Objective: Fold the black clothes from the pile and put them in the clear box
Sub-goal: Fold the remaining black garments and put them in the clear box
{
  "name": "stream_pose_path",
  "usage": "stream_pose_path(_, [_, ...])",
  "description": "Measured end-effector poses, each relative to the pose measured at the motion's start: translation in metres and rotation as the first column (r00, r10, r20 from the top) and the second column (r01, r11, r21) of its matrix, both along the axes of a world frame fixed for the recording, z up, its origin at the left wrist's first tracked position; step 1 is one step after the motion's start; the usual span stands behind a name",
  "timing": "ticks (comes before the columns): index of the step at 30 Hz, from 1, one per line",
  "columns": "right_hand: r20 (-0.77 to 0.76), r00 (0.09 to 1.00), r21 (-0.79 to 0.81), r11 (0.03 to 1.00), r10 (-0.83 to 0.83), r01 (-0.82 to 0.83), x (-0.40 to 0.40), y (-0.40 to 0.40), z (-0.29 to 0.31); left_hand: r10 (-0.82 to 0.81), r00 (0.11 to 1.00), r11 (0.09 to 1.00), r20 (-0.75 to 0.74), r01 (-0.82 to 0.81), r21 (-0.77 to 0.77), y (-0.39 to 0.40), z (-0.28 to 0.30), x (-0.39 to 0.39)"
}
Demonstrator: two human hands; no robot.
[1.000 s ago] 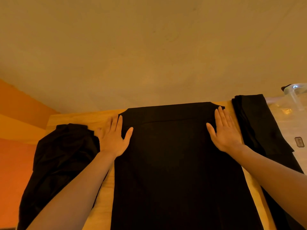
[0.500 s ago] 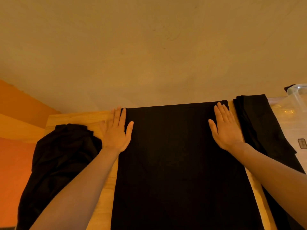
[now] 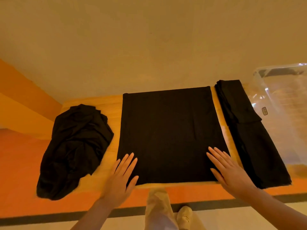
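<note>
A black garment [image 3: 169, 130] lies flat as a folded square in the middle of the wooden table [image 3: 93, 101]. My left hand [image 3: 122, 176] lies flat with straight fingers at its near left corner. At its near right corner my right hand [image 3: 227, 168] lies flat, fingers spread. A crumpled pile of black clothes [image 3: 74, 146] sits at the left. To the right lies a folded black piece [image 3: 245, 123], long and narrow. The clear box [image 3: 285, 100] stands at the far right.
The table's near edge runs just below my hands, with an orange front face. My legs and a shoe [image 3: 184, 216] show on the floor below. A plain wall rises behind the table.
Both hands have slid from the garment's far corners back to its near corners. The view has tilted down, so the whole table, the box and the floor now show.
</note>
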State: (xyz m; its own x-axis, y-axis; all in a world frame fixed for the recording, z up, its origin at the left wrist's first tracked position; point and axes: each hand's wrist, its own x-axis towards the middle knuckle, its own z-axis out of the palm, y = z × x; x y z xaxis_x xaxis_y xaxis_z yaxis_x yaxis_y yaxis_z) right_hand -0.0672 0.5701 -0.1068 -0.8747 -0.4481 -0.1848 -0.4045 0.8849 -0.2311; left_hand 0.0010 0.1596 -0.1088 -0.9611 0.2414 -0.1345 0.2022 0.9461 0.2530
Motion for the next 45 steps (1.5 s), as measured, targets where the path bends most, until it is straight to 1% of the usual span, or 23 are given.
stream_pose_path(2, [-0.012,1.0,-0.02,1.0,0.002,-0.003,0.017,0.008,0.0,-0.016,1.0,1.0,0.025,0.017,-0.005,-0.004,-0.001,0.02])
stream_pose_path(5, [-0.083,0.994,0.024,0.998,0.068,-0.066,0.035,0.021,-0.004,-0.049,0.999,0.991,0.016,0.05,-0.126,-0.012,-0.004,0.038])
stream_pose_path(8, [-0.157,0.982,0.083,0.992,0.105,-0.093,0.041,0.028,-0.005,-0.076,0.997,0.978,-0.011,0.072,-0.196,-0.012,0.0,0.044])
stream_pose_path(11, [-0.261,0.959,0.116,0.99,0.11,-0.082,0.046,0.03,-0.002,-0.121,0.982,0.978,-0.148,0.092,-0.189,-0.015,0.006,0.048])
stream_pose_path(13, [-0.304,0.942,0.114,0.987,0.142,-0.112,0.049,0.032,0.0,-0.148,0.955,0.986,-0.257,0.121,-0.117,-0.016,0.007,0.053])
stream_pose_path(14, [-0.314,0.936,0.107,0.985,0.16,-0.133,0.05,0.033,0.002,-0.125,0.956,0.991,-0.264,0.109,-0.072,-0.017,0.012,0.057])
stream_pose_path(15, [-0.305,0.936,0.099,0.983,0.176,-0.152,0.051,0.034,0.006,-0.085,0.967,0.996,-0.24,0.082,-0.021,-0.017,0.017,0.06])
stream_pose_path(17, [-0.268,0.948,0.043,0.985,0.17,-0.165,0.051,0.037,0.014,-0.008,0.975,0.998,-0.222,0.022,0.059,-0.018,0.023,0.065])
stream_pose_path(18, [-0.228,0.964,-0.018,0.989,0.138,-0.145,0.05,0.038,0.018,0.046,0.974,0.995,-0.222,-0.024,0.1,-0.02,0.025,0.066])
stream_pose_path(20, [-0.137,0.99,-0.167,0.985,0.022,-0.045,0.049,0.04,0.027,0.186,0.968,0.969,-0.166,-0.152,0.197,-0.021,0.03,0.067])
stream_pose_path(22, [-0.028,0.992,-0.268,0.957,-0.12,0.108,0.047,0.041,0.035,0.31,0.944,0.92,-0.118,-0.266,0.289,-0.021,0.04,0.067])
stream_pose_path(24, [0.029,0.975,-0.347,0.912,-0.221,0.217,0.045,0.041,0.045,0.381,0.919,0.876,-0.105,-0.322,0.36,-0.02,0.051,0.066])
stream_pose_path(26, [0.076,0.949,-0.44,0.844,-0.306,0.308,0.045,0.041,0.058,0.4,0.908,0.855,-0.123,-0.322,0.406,-0.018,0.062,0.066])
stream_pose_path(28, [0.17,0.917,-0.515,0.76,-0.362,0.396,0.048,0.043,0.071,0.417,0.9,0.829,-0.125,-0.321,0.458,-0.017,0.073,0.069])
stream_pose_path(32, [0.347,0.866,-0.663,0.559,-0.36,0.498,0.054,0.051,0.089,0.47,0.878,0.744,-0.092,-0.338,0.576,-0.016,0.087,0.076])
stream_pose_path(34, [0.385,0.851,-0.674,0.521,-0.357,0.524,0.055,0.056,0.094,0.469,0.88,0.736,-0.077,-0.341,0.584,-0.016,0.093,0.077])
stream_pose_path(36, [0.426,0.839,-0.682,0.489,-0.338,0.543,0.054,0.059,0.098,0.454,0.886,0.757,-0.093,-0.328,0.565,-0.019,0.099,0.074])
stream_pose_path(38, [0.437,0.836,-0.703,0.454,-0.331,0.547,0.049,0.059,0.102,0.452,0.888,0.741,-0.083,-0.322,0.589,-0.022,0.105,0.067])
stream_pose_path(41, [0.444,0.84,-0.747,0.39,-0.311,0.539,0.04,0.052,0.111,0.47,0.882,0.657,-0.013,-0.34,0.673,-0.024,0.107,0.055])
stream_pose_path(43, [0.434,0.846,-0.763,0.374,-0.309,0.528,0.032,0.046,0.116,0.511,0.859,0.582,0.047,-0.385,0.716,-0.023,0.107,0.044])
stream_pose_path(45, [0.446,0.841,-0.771,0.344,-0.307,0.535,0.024,0.04,0.12,0.559,0.827,0.529,0.064,-0.415,0.74,-0.021,0.11,0.034])
